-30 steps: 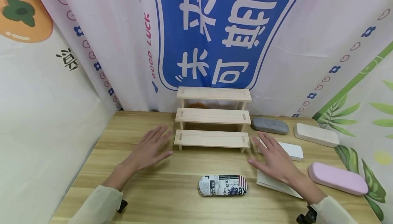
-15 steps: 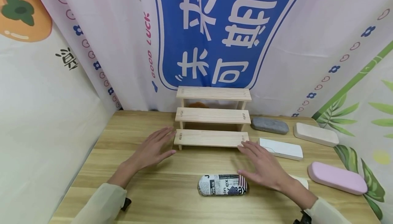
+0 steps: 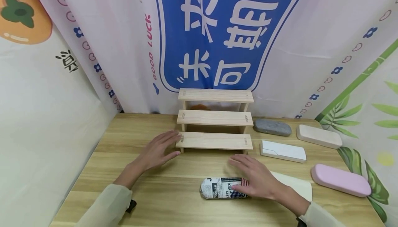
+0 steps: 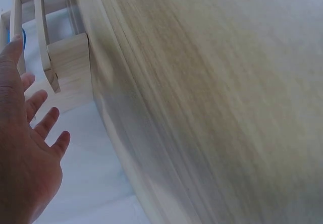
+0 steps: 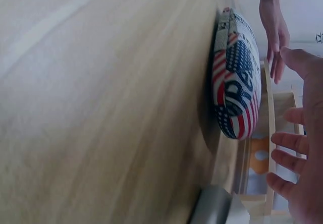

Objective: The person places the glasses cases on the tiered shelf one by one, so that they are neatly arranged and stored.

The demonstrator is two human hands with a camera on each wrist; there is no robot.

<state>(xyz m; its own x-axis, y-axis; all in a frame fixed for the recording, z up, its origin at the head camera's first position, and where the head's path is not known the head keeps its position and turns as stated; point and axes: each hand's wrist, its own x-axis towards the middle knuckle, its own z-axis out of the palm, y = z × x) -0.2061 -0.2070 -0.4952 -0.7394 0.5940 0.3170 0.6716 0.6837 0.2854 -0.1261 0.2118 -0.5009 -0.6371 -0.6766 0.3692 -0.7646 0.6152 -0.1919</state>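
A newspaper-print glasses case with a flag pattern lies on the wooden table. My right hand hovers over its right end, fingers spread, and hides part of it in the head view. In the right wrist view the case sits just beyond that hand, a gap between them. My left hand is beside the left end of the lowest step of a three-tier wooden stand. Its fingers are extended and grip nothing; whether the fingertips touch the step I cannot tell.
To the right lie a grey case, a cream case, a white flat case and a pink case. A pale flat item is partly under my right forearm. A printed curtain hangs behind the table.
My right hand has moved left and toward me, from beside the white case to over the newspaper-print glasses case. The left hand has shifted slightly right, toward the stand.
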